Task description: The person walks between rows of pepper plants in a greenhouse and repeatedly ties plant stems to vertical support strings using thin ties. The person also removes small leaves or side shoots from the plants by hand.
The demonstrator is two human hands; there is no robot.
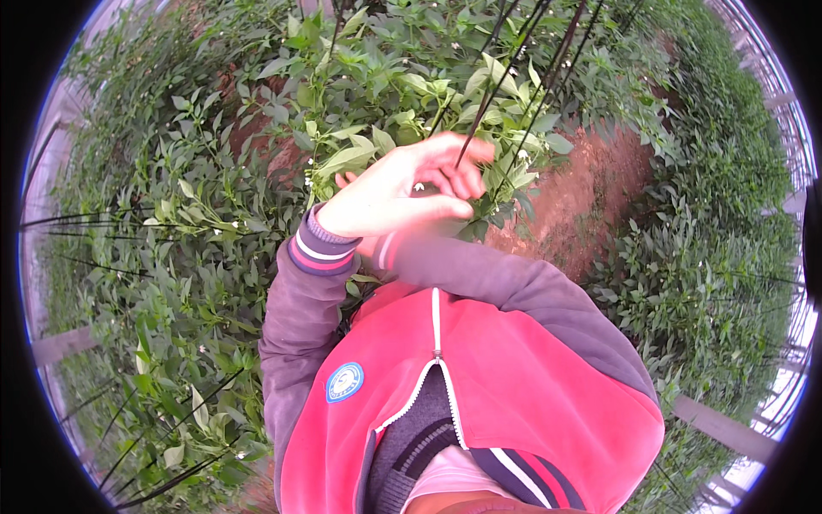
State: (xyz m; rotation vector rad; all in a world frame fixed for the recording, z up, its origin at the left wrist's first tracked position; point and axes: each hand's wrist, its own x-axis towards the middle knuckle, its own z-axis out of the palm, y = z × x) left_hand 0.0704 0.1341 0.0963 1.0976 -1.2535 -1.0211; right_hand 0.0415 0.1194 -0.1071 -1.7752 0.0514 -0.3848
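Observation:
My left hand (411,183) reaches in from the left, over leafy green plants (359,154) with small white flowers. Its fingers are curled and blurred, with a gap between them and the thumb. A dark string (478,119) runs down across these fingers; whether they grip it is unclear. Crossing beneath the left wrist is my right forearm. Of my right hand (347,179), only fingertips show past the left hand's back, among pale leaves; the rest is hidden. A white flower (419,187) shows through the gap in the left hand.
More dark strings (552,83) slant down from the top. Reddish bare soil (591,186) lies between plant rows, with a dense row (693,257) at the right. Further strings (186,469) cross the foliage at lower left. A grey post (725,427) stands at lower right.

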